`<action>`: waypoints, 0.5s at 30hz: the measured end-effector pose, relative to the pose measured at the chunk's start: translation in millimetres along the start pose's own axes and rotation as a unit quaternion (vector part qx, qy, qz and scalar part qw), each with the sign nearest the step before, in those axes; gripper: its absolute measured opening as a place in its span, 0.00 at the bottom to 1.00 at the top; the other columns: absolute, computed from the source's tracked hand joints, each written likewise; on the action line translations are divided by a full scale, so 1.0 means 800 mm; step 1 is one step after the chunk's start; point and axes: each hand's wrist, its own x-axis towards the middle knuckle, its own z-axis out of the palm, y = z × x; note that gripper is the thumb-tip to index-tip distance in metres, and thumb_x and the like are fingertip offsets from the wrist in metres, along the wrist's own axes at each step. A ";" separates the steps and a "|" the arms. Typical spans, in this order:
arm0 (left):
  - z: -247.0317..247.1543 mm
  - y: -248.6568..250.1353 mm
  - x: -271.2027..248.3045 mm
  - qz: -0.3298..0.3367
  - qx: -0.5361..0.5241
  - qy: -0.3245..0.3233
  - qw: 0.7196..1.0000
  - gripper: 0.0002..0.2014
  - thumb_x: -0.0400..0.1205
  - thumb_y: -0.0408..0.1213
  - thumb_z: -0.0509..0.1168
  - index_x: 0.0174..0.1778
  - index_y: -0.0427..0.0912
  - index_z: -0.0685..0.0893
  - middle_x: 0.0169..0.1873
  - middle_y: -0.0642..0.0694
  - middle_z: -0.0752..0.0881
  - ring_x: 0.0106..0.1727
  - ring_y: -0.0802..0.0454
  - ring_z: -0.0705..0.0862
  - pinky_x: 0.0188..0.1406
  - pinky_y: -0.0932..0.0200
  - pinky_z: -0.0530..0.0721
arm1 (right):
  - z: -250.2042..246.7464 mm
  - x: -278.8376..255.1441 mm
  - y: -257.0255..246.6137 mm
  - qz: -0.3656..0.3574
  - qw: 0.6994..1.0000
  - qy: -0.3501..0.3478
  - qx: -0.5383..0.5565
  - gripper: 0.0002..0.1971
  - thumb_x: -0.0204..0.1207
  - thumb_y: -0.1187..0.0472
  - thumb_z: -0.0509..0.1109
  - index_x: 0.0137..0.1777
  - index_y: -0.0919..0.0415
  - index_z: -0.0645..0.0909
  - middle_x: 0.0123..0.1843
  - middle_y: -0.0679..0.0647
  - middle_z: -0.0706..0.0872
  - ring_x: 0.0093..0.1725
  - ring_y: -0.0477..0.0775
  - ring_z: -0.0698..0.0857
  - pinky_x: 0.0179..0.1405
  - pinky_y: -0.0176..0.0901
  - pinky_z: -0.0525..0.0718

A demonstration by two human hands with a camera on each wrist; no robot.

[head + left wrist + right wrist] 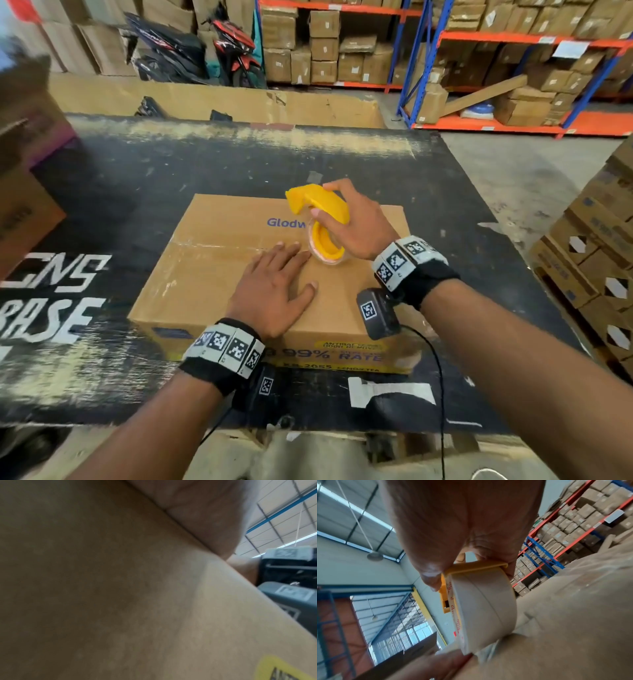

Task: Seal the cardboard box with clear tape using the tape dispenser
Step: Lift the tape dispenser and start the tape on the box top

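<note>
Brown closed cardboard box (219, 274) lies on the black counter (171, 171). Left hand (274, 291) presses flat, fingers straight, on its top; right hand (356, 222) grips the yellow plastic tape dispenser (322, 209), its roll touching the box just beside the left fingertips (291, 247).

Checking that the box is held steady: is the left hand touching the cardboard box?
Touching. The head view shows the left hand pressed flat, fingers spread, on top of the cardboard box.

The box (219, 274) was matt brown cardboard, its top lightly creased. The dispenser (322, 205) was smooth yellow plastic with a slight sheen. The tape roll (486, 609) appeared pale and smooth. The counter (171, 164) was black-painted, scuffed and worn.
</note>
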 end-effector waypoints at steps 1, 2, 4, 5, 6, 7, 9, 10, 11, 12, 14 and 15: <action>-0.001 -0.001 -0.001 0.004 -0.012 -0.002 1.000 0.36 0.82 0.66 0.49 0.85 0.55 0.68 0.88 0.52 0.66 0.90 0.49 0.59 0.88 0.42 0.57 | 0.005 0.002 0.001 -0.006 1.000 -0.006 -0.017 0.28 0.79 0.38 0.66 0.74 0.51 0.72 0.65 0.55 0.87 0.63 0.62 0.85 0.58 0.54 0.81; -0.005 -0.004 -0.004 0.006 -0.025 -0.002 1.000 0.36 0.81 0.66 0.51 0.84 0.54 0.68 0.87 0.51 0.67 0.90 0.49 0.59 0.88 0.42 0.57 | 0.008 0.002 0.001 -0.012 0.999 -0.008 -0.030 0.29 0.78 0.36 0.65 0.74 0.50 0.72 0.66 0.56 0.87 0.64 0.62 0.85 0.60 0.58 0.82; -0.019 -0.026 -0.012 -0.011 -0.036 0.000 0.999 0.37 0.79 0.67 0.53 0.84 0.56 0.68 0.86 0.52 0.67 0.90 0.48 0.59 0.88 0.38 0.57 | 0.009 0.000 0.003 -0.017 0.999 -0.016 -0.047 0.30 0.77 0.35 0.64 0.75 0.47 0.71 0.66 0.56 0.87 0.62 0.63 0.85 0.60 0.61 0.83; -0.031 -0.047 -0.018 -0.030 -0.031 -0.001 0.999 0.37 0.79 0.68 0.53 0.84 0.57 0.66 0.86 0.53 0.66 0.90 0.49 0.58 0.88 0.36 0.56 | 0.009 -0.001 0.003 -0.016 0.998 -0.023 -0.052 0.29 0.78 0.36 0.65 0.76 0.46 0.70 0.66 0.56 0.87 0.60 0.64 0.86 0.58 0.60 0.84; -0.043 -0.072 -0.024 -0.053 -0.022 -0.001 0.998 0.38 0.79 0.69 0.52 0.85 0.57 0.64 0.87 0.54 0.64 0.90 0.49 0.58 0.88 0.34 0.55 | 0.009 -0.003 0.003 -0.017 0.998 -0.032 -0.057 0.29 0.79 0.38 0.66 0.77 0.45 0.69 0.66 0.56 0.87 0.59 0.64 0.86 0.56 0.59 0.84; -0.057 -0.100 -0.030 -0.074 -0.010 0.000 0.997 0.38 0.80 0.69 0.50 0.85 0.56 0.63 0.87 0.54 0.63 0.90 0.49 0.59 0.88 0.34 0.55 | 0.008 -0.005 0.001 -0.020 0.997 -0.040 -0.063 0.28 0.79 0.39 0.67 0.77 0.45 0.68 0.68 0.56 0.86 0.59 0.63 0.86 0.55 0.58 0.84; -0.081 -0.154 -0.042 -0.099 0.006 -0.008 0.995 0.38 0.80 0.70 0.48 0.85 0.55 0.64 0.86 0.55 0.65 0.88 0.49 0.64 0.87 0.33 0.58 | 0.009 -0.004 -0.008 -0.031 0.995 -0.054 -0.082 0.29 0.79 0.39 0.68 0.77 0.43 0.67 0.68 0.56 0.85 0.58 0.62 0.85 0.54 0.55 0.82; -0.088 -0.172 -0.047 -0.096 0.007 -0.015 0.995 0.39 0.80 0.70 0.47 0.85 0.54 0.65 0.86 0.55 0.66 0.86 0.50 0.66 0.87 0.34 0.60 | 0.010 -0.002 -0.015 -0.036 0.994 -0.062 -0.086 0.29 0.79 0.39 0.69 0.77 0.43 0.67 0.68 0.55 0.85 0.57 0.61 0.85 0.53 0.53 0.81; -0.092 -0.186 -0.051 -0.083 0.002 -0.020 0.996 0.40 0.79 0.70 0.46 0.85 0.53 0.66 0.85 0.54 0.68 0.86 0.50 0.68 0.86 0.36 0.63 | 0.014 0.003 -0.025 -0.042 0.994 -0.069 -0.079 0.29 0.79 0.39 0.69 0.77 0.43 0.67 0.69 0.54 0.84 0.57 0.60 0.85 0.52 0.52 0.81; -0.093 -0.194 -0.054 -0.067 -0.006 -0.021 0.998 0.41 0.79 0.70 0.47 0.85 0.51 0.67 0.85 0.53 0.68 0.86 0.49 0.67 0.86 0.39 0.66 | 0.020 0.011 -0.038 -0.050 0.994 -0.078 -0.062 0.29 0.79 0.40 0.70 0.78 0.44 0.67 0.70 0.52 0.83 0.58 0.58 0.85 0.53 0.52 0.82; -0.089 -0.203 -0.058 -0.042 -0.030 -0.012 0.999 0.41 0.80 0.69 0.49 0.86 0.50 0.67 0.86 0.52 0.69 0.88 0.48 0.64 0.86 0.42 0.67 | 0.040 0.032 -0.067 -0.084 0.991 -0.100 -0.028 0.30 0.79 0.42 0.71 0.79 0.44 0.66 0.71 0.46 0.81 0.59 0.54 0.84 0.55 0.49 0.83; -0.087 -0.207 -0.058 -0.035 -0.045 -0.007 0.998 0.40 0.80 0.69 0.51 0.86 0.51 0.67 0.86 0.52 0.68 0.88 0.49 0.64 0.87 0.44 0.66 | 0.053 0.045 -0.082 -0.109 0.987 -0.115 -0.020 0.31 0.79 0.42 0.71 0.79 0.44 0.65 0.71 0.43 0.79 0.59 0.50 0.83 0.55 0.43 0.82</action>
